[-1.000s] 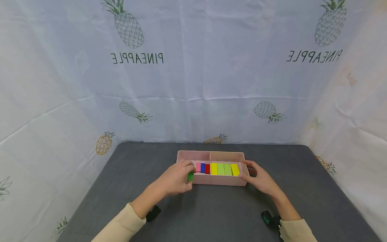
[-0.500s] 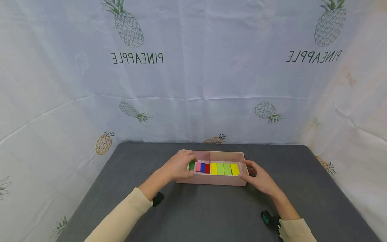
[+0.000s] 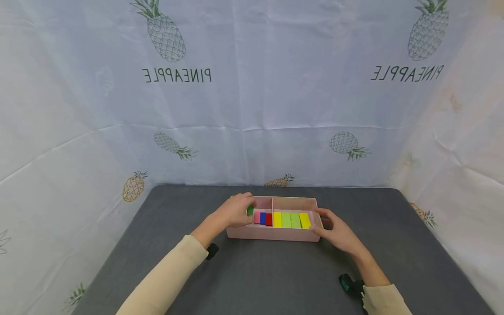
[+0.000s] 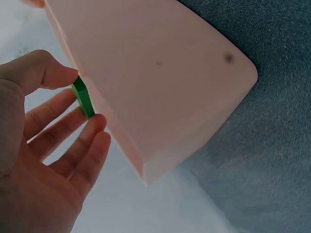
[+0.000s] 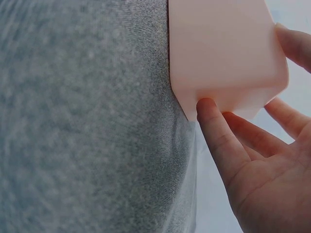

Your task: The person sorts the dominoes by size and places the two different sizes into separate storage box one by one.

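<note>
My left hand (image 3: 235,211) pinches a green block (image 4: 83,98) between thumb and fingertips, at the left end of a pink two-part box (image 3: 273,234). In the left wrist view the block is near the box's rim; how low it is inside cannot be told. Inside the left compartment lie a pink block (image 3: 257,218), a blue block (image 3: 262,218) and a red block (image 3: 269,219). The right compartment holds a row of yellow blocks (image 3: 277,220) and light green blocks (image 3: 290,220). My right hand (image 3: 339,232) grips the box's right end, thumb at the front corner, fingers around the end wall.
The box stands on a dark grey table (image 3: 271,275), towards its far edge. Behind and at both sides hangs a white cloth (image 3: 244,96) printed with pineapples. Black straps sit at both wrists, below the beige sleeves (image 3: 169,271).
My left hand has carried the green block from in front of the box, away from me and over its left end. The right hand keeps its grip on the box.
</note>
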A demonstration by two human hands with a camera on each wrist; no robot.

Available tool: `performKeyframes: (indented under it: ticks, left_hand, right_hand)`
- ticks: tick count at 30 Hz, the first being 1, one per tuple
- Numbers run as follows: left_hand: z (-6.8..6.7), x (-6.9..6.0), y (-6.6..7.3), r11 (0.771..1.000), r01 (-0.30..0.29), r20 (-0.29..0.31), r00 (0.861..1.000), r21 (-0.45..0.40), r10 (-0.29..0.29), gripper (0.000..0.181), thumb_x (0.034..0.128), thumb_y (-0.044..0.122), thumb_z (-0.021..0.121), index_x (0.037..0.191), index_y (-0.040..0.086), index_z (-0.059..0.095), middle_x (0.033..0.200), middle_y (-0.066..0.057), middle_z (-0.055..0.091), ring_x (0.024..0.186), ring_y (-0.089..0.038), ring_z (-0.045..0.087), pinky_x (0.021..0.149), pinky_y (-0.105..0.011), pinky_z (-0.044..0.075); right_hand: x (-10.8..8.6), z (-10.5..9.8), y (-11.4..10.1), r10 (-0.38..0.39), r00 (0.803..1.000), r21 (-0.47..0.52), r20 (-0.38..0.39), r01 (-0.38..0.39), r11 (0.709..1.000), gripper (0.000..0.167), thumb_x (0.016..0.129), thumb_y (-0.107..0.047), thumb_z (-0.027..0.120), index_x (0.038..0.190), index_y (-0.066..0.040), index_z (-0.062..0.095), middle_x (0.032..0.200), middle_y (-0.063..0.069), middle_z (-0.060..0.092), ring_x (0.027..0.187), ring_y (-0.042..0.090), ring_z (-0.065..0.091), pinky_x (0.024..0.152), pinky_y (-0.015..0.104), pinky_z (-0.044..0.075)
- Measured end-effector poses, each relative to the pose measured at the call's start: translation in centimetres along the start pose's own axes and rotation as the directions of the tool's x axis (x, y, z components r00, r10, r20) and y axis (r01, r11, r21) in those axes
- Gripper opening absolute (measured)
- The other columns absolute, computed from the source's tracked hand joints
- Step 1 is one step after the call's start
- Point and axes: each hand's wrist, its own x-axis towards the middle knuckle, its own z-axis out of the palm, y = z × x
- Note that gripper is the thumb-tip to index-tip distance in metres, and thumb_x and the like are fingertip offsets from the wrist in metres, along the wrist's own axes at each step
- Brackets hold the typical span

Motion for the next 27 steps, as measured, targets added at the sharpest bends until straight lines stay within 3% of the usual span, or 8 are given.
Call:
performKeyframes:
  ticks: [7,15,22,27]
  left_hand:
    - [1.1,1.2,-0.9,0.999,0.029,0.06,0.998,-0.033,-0.027,0.032,0.0857,0.016,0.071,0.117,0.008,0.069,0.109,-0.001,0.06,0.094,-0.018,0.054,0.082,-0.033,0.051]
    - [2.5,2.7,-1.7,0.995,0.089,0.159,0.984,-0.039,-0.081,0.023,0.0856,0.012,0.074,0.108,0.009,0.068,0.098,0.001,0.062,0.087,-0.017,0.055,0.08,-0.032,0.052]
    - [3.1,3.3,-1.8,0.993,0.119,0.191,0.975,-0.009,-0.115,0.025,0.0848,0.011,0.075,0.109,0.01,0.069,0.098,0.001,0.062,0.09,-0.017,0.055,0.088,-0.033,0.052]
    - [3.4,3.5,-1.6,0.995,0.102,0.206,0.974,-0.021,-0.095,0.024,0.0846,0.011,0.076,0.107,0.01,0.068,0.096,0.001,0.063,0.088,-0.016,0.055,0.087,-0.033,0.052]
  right_hand:
    - [0.0,0.0,-0.1,-0.003,1.0,0.0,-0.001,0.003,1.0,0.075,0.096,-0.042,0.07,0.155,-0.01,0.036,0.157,0.023,0.036,0.134,0.047,0.046,0.098,0.062,0.047]
    - [0.0,0.0,0.0,0.003,1.0,0.011,-0.006,-0.003,1.0,0.074,0.096,-0.042,0.071,0.155,-0.012,0.037,0.156,0.022,0.037,0.133,0.046,0.047,0.097,0.062,0.047]
    - [0.1,0.1,0.1,-0.003,1.0,0.011,-0.008,0.003,1.0,0.074,0.096,-0.041,0.071,0.155,-0.011,0.038,0.157,0.022,0.037,0.133,0.046,0.047,0.098,0.061,0.047]
    - [0.1,0.1,0.0,-0.007,1.0,0.018,-0.011,0.008,1.0,0.074,0.096,-0.04,0.071,0.155,-0.011,0.038,0.157,0.022,0.037,0.133,0.046,0.047,0.098,0.061,0.047]
